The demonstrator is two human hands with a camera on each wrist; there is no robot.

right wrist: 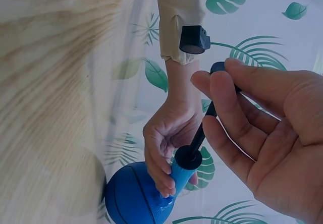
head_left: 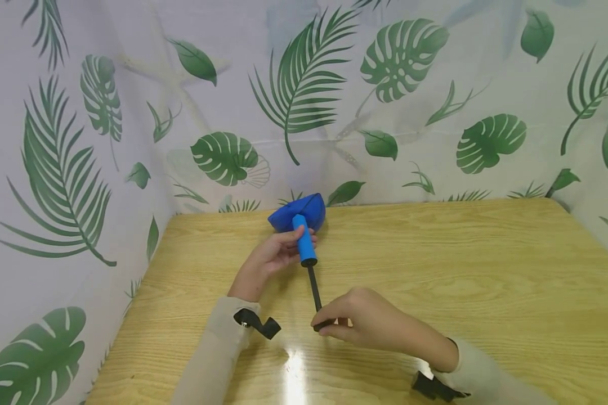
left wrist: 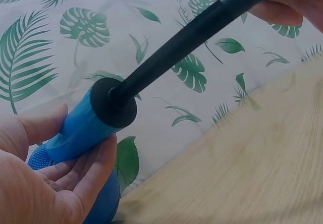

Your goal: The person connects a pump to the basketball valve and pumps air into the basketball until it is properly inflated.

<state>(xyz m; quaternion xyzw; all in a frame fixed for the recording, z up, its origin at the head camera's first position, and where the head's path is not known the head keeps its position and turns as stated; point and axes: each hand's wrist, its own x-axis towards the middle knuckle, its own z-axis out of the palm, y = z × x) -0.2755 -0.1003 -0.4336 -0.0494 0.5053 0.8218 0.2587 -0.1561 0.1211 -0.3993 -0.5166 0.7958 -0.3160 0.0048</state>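
Observation:
A hand pump (head_left: 305,242) with a light blue barrel and a black rod slants above the table. My left hand (head_left: 276,256) grips its barrel, thumb on one side and fingers on the other. Pinched in my right hand (head_left: 362,320) is the black handle (head_left: 323,324) at the rod's near end, and the rod is drawn well out of the barrel. At the pump's far end sits a blue ball (right wrist: 133,193) with black seam lines. In the head view it looks partly collapsed, with a dented top. The barrel's tip against the ball is hidden.
A wood-grain table (head_left: 461,264) lies under both hands. Behind it and at the sides hangs a white cloth (head_left: 334,112) printed with green leaves. Each wrist carries a small black camera on a strap over a beige sleeve (head_left: 213,349).

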